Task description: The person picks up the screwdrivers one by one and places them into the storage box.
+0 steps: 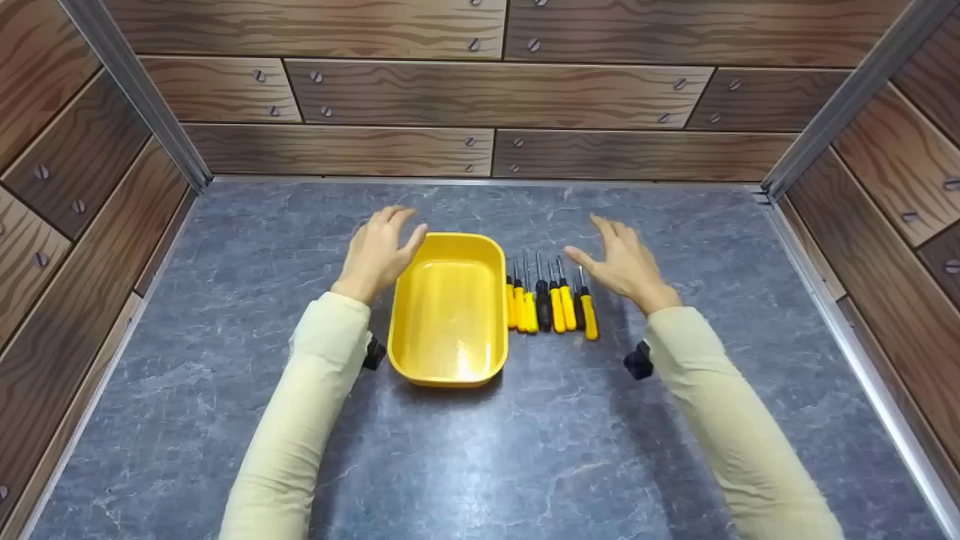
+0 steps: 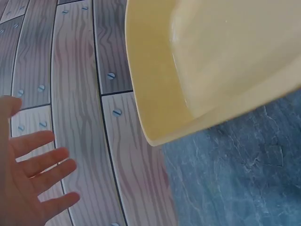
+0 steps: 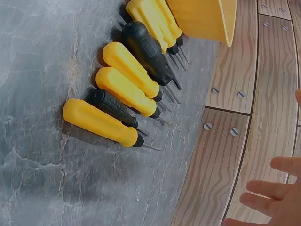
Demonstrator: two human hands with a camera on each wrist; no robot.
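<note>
A yellow plastic tray (image 1: 450,315) with rounded corners stands on the grey marbled table, and its inside is bare. Over its far left corner hovers my left hand (image 1: 379,251), fingers spread and holding nothing. Right of the tray lies a row of several screwdrivers (image 1: 543,304), yellow-handled and black-handled, with their shafts pointing away from me. My right hand (image 1: 619,262) is raised beyond the right end of that row, fingers apart, gripping nothing. In the right wrist view, the outermost yellow screwdriver (image 3: 101,123) lies beside a thin black one (image 3: 113,107).
Wood-patterned panels (image 1: 495,94) wall the table at the back and both sides. Metal posts (image 1: 142,97) stand at the back corners, and a metal strip (image 1: 862,375) runs along the right edge. The marbled tabletop (image 1: 465,465) stretches in front of the tray.
</note>
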